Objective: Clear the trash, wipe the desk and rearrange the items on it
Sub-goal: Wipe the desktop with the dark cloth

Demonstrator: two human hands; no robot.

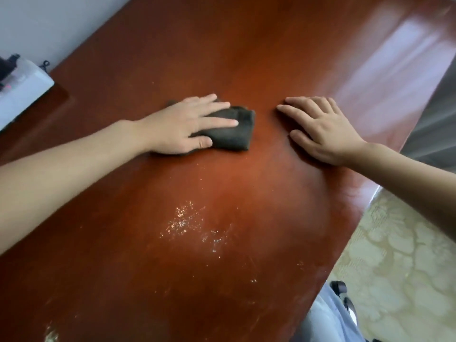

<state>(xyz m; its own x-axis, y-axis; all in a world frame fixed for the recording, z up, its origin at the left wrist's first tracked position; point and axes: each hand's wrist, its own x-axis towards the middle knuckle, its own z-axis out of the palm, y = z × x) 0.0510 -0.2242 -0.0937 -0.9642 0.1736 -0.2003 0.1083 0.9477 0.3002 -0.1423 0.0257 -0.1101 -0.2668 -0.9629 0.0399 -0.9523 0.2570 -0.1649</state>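
A glossy red-brown wooden desk (246, 58) fills the view. My left hand (187, 124) lies flat with straight fingers on a folded dark grey cloth (234, 134), pressing it onto the desk near the middle. My right hand (320, 127) rests flat on the bare wood just right of the cloth, fingers spread, not touching it. Pale crumbs and dust (187, 220) are scattered on the near part of the desk, below the cloth.
A white box (22, 90) with dark items on it sits at the desk's far left edge by the wall. The desk's right edge runs diagonally; beyond it lie patterned floor (399, 262) and a grey curtain (434, 119). A chair part (340, 290) shows below.
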